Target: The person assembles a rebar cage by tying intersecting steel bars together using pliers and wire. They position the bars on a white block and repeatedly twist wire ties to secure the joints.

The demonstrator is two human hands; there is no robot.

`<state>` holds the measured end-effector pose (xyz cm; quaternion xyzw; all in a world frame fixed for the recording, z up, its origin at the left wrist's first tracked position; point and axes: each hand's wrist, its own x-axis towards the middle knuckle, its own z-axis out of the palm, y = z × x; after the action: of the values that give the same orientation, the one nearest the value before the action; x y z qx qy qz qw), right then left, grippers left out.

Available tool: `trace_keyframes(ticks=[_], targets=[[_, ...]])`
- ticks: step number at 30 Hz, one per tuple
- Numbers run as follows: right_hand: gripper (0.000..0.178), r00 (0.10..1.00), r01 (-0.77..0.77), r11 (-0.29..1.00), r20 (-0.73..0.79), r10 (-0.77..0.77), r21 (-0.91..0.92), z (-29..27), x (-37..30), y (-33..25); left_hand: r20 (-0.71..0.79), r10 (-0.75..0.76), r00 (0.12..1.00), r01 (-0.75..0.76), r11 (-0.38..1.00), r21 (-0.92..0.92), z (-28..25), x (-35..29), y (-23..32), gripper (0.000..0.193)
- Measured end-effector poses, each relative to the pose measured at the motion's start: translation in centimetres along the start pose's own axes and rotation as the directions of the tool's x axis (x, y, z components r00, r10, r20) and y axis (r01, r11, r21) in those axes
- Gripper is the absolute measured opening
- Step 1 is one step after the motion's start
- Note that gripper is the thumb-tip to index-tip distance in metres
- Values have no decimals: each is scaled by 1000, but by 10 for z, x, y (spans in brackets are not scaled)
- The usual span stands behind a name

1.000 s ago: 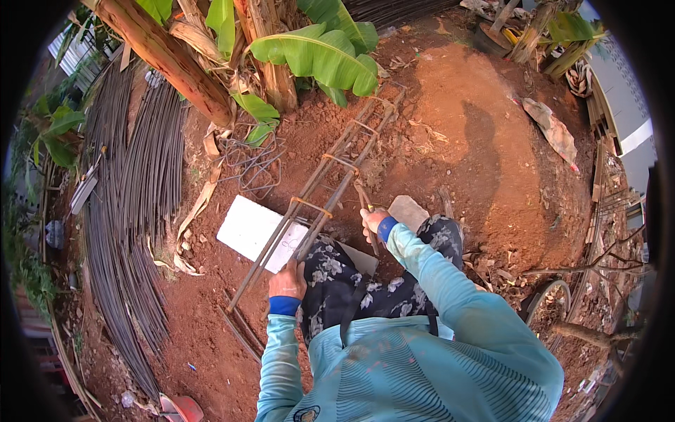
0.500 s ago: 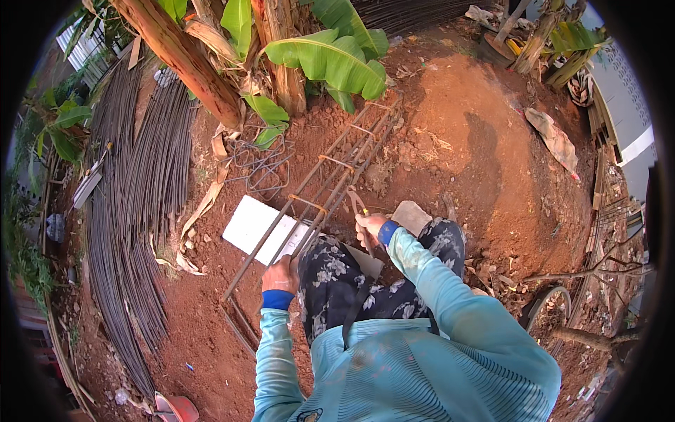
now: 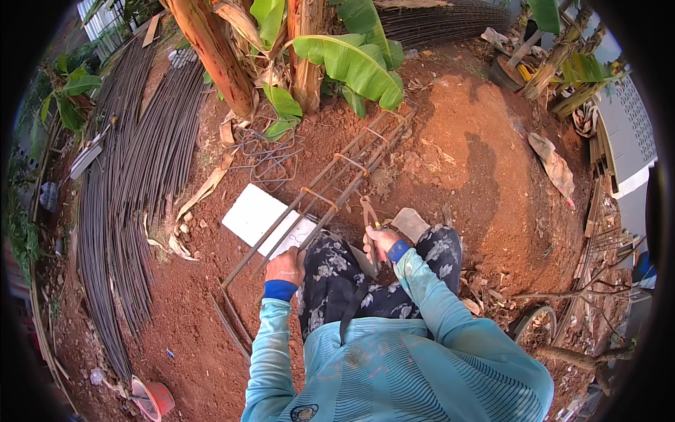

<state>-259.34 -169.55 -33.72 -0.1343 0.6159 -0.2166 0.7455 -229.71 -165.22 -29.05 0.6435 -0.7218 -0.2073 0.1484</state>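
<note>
Long rebar bundle [image 3: 133, 204] left, banana trunk [image 3: 211, 56] behind, white board [image 3: 256, 214], pink bucket [image 3: 155, 397].

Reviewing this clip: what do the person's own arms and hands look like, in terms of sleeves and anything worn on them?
Both arms wear long, light turquoise sleeves of a thin, slightly mottled fabric, each ending in a darker blue cuff at the wrist. The left hand and right hand are bare: no gloves, and no ring or watch can be made out. The same turquoise top has fine dark stripes across the back and a small round badge near the left sleeve's lower end.
</note>
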Motion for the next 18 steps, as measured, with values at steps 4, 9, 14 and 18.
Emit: trace_keyframes(ticks=[4,9,14,18], targets=[[36,933,24,980,348,-94,200,8,-33,1,-39,14,999,-15,1000,-13,-4,0,2,23],[32,995,-34,980,87,52,-197,-6,-123,27,-27,-6,1000,7,999,53,-4,5,-2,24],[26,980,190,981,-52,-192,-40,-52,-157,40,30,-17,999,17,1000,-11,-9,24,6,25],[25,978,207,977,-36,-206,45,-71,-113,17,-340,142,930,-161,987,-28,-25,35,28,26]])
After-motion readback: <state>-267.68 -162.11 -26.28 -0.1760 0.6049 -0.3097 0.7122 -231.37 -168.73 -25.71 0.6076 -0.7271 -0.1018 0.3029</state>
